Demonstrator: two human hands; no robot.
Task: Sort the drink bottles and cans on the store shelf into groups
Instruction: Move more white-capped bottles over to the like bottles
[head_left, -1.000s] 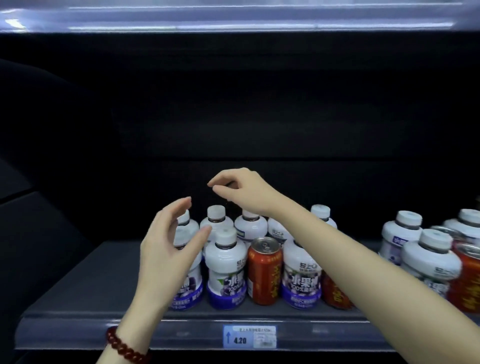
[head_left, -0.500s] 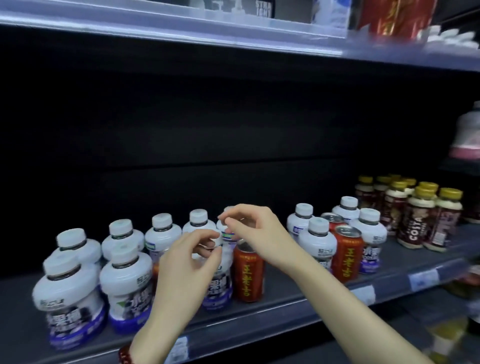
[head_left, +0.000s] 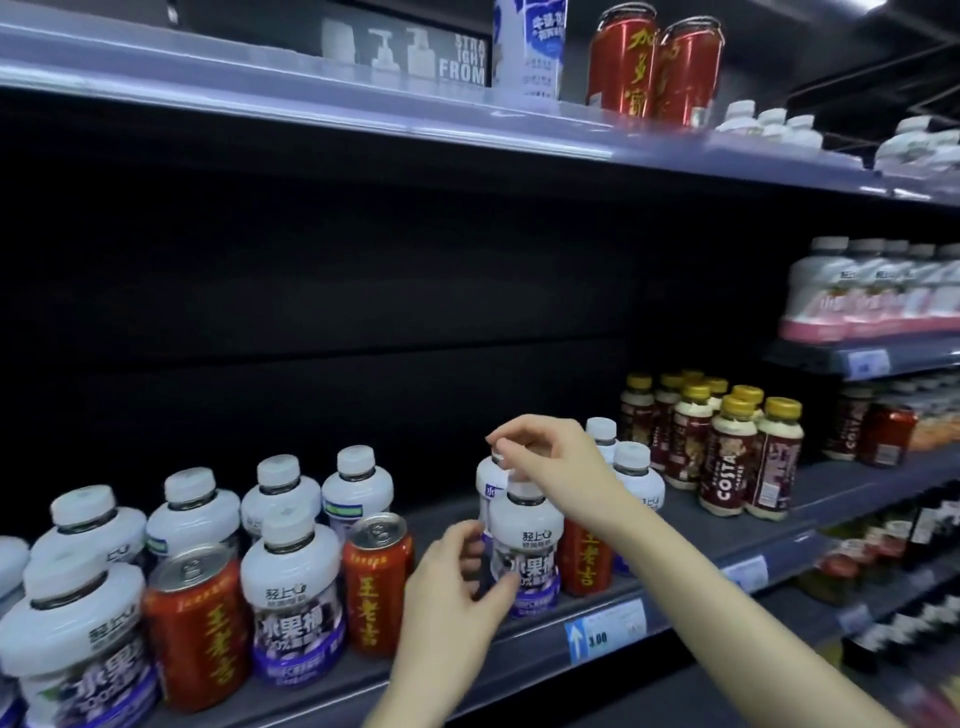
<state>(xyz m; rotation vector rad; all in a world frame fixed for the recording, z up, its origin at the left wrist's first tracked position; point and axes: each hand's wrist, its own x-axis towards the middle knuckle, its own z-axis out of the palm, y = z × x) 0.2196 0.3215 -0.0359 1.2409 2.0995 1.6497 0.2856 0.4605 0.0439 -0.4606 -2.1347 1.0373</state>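
White bottles with purple labels and red cans stand mixed on the dark shelf. My left hand wraps the lower side of the front white bottle, thumb on its label. Above it, my right hand pinches the cap of a rear white bottle standing just behind. One red can stands right of these bottles, partly behind my right forearm. Two more red cans sit among several white bottles on the left.
Brown Costa coffee bottles with gold caps fill the shelf's right part. Two white bottles stand behind my right wrist. A price tag hangs on the front rail. The upper shelf carries tall red cans.
The view has swung right and up. Both hands moved right along the shelf; the left closed around the front white bottle, the right pinched the cap of the bottle behind.
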